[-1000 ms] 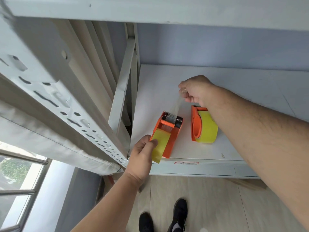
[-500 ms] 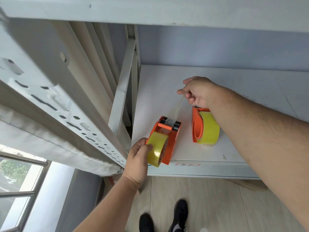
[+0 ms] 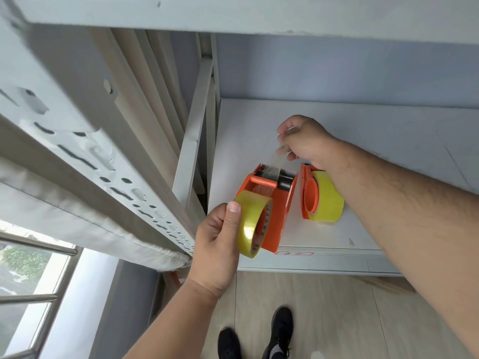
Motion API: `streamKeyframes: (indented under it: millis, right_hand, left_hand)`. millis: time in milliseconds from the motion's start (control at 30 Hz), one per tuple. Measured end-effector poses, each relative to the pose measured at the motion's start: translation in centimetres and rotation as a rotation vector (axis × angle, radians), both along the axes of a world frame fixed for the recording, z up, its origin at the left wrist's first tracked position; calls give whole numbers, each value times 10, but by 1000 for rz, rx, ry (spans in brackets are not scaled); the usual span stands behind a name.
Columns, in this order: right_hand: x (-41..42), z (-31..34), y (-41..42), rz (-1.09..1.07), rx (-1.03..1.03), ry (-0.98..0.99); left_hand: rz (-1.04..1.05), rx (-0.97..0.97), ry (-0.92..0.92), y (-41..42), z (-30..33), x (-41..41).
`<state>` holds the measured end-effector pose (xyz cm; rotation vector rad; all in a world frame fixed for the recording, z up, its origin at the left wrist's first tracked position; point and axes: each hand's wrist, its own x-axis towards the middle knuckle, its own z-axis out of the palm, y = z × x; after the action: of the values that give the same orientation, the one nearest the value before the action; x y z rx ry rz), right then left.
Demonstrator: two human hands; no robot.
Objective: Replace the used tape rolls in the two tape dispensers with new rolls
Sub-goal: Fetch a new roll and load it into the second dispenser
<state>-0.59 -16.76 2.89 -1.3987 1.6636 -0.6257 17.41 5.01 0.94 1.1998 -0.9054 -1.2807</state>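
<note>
The left hand (image 3: 217, 244) is gripping the yellow tape roll (image 3: 252, 224) by its rim, thumb lying across the outer face and the remaining fingers hidden behind it. The roll is being held on edge at the near end of the first orange dispenser (image 3: 269, 203), apparently so that it can turn freely while tape feeds off it. This dispenser is lying on the white shelf (image 3: 388, 141) close to the front edge, within reach of both hands. A clear tape strip (image 3: 278, 163) is running from the roll, over the dispenser's black roller (image 3: 283, 181), up to the right hand (image 3: 303, 141). That hand is pinching the strip's free end between curled fingers and holding it raised, probably to keep the adhesive taut and off the frame during threading. Just to the right, the second orange dispenser (image 3: 308, 193) is resting on the shelf under the right wrist, carrying its own yellow roll (image 3: 328, 200) and touched by neither hand.
</note>
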Motion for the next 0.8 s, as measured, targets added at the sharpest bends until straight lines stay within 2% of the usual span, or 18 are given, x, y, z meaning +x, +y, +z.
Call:
streamKeyframes:
  millis: [100,300,400,667,800]
  right_hand:
    - [6,2,6,15,32,-15]
    - [-3,27,-3,-109,309,-313]
    - [-10,37,-8,-107,394,-315]
    - [-4,39,-12,-231,273,-381]
    - [-2,27,-6,-228,219,-365]
  left_hand:
    - [7,-44,-1,5,17,3]
    - [-48,-10,-28,18,26,8]
    - [-68,2,31,22,26,9]
    - [-158,-42,106,31,34,10]
    - [-137,-35,138,33,41,15]
